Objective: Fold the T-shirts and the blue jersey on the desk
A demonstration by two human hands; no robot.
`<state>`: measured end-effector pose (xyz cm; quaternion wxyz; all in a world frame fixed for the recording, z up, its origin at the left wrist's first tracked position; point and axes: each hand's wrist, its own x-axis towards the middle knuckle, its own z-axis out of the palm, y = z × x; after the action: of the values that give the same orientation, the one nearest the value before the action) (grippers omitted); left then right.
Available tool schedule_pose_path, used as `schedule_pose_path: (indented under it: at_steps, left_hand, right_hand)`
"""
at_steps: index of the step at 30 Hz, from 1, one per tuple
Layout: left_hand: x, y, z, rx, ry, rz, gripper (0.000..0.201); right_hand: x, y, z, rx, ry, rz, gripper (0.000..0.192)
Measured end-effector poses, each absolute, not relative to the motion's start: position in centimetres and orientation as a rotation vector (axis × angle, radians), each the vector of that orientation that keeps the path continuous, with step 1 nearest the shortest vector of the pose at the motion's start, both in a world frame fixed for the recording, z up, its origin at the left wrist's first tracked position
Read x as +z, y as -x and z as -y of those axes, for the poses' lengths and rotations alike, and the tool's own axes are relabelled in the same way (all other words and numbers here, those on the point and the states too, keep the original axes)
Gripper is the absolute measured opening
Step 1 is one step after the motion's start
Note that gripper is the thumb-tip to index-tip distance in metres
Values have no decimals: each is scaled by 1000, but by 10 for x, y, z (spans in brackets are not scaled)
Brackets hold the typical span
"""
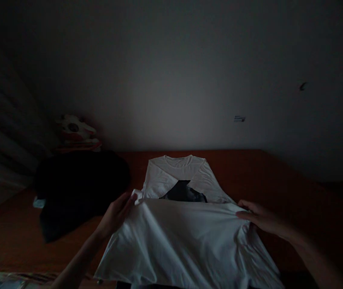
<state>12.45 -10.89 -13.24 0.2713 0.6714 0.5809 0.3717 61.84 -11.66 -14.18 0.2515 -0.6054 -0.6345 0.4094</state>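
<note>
A white T-shirt [186,237] with a dark print on its chest lies on the brown surface, its neckline toward the wall. Both sleeves are turned inward over the front, and the near part is lifted so that a raised edge crosses the print. On the left side of this edge, my left hand [119,210] is closed on bunched fabric. My right hand [254,216] pinches the edge at the right, thumb on top. Nearest me, the lower part of the shirt hangs toward the front edge, with its end cut off by the frame.
Black cloth [81,184] lies in a heap left of the shirt. Behind it sits a white and red plush toy [75,128]. A pale curtain [3,120] hangs at the far left. The wall [174,80] bounds the brown surface [237,168] at the back.
</note>
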Motion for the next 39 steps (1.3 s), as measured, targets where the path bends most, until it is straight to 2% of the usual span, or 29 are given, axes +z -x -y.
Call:
schedule_pose_path:
  at_steps: [2, 4, 6, 9, 11, 13, 19, 24, 27, 32, 36, 39]
  left_hand:
    - [-120, -122, 96, 937, -1794, -1574, 59]
    - [-105, -120, 80, 910, -1803, -1597, 63]
    - [-91, -118, 63, 1027, -1807, -1636, 64]
    - [-76, -117, 44, 1391, -1780, -1681, 61]
    - [-75, -116, 35, 1543, -1766, -1685, 57]
    - [-84, -116, 30, 1527, -1781, -1682, 54]
    - [-151, -113, 51, 999, -2120, -1654, 41]
    - [-183, -108, 83, 806, -2440, -1477, 34]
    - [-186, -105, 100, 704, -2521, -1543, 38]
    - [-187, -98, 141, 624, -2417, -1627, 40]
    - [-185, -92, 172, 723, -2348, -1635, 35]
    - [-173, -86, 175, 918, -2275, -1703, 35]
  right_hand:
    - [-130, -621, 110, 1249, 1645, 1679, 33]
    - [-119, -621, 98, 1226, 1627, 1602, 39]
    - [-109, -617, 83, 1016, 1574, 1484, 45]
    - [-96, -611, 65, 632, 1468, 1297, 52]
    - [-91, -608, 61, 468, 1449, 1296, 49]
    - [-92, -607, 62, 406, 1477, 1388, 42]
    - [-145, -606, 88, 575, 1529, 1813, 22]
    - [-183, -602, 111, 614, 1489, 1874, 25]
    - [-181, -604, 119, 636, 1531, 1909, 30]
    - [-169, -618, 141, 871, 1702, 2024, 39]
    - [-160, -632, 161, 993, 1737, 2045, 41]
    - [-144, -635, 159, 934, 1661, 2083, 43]
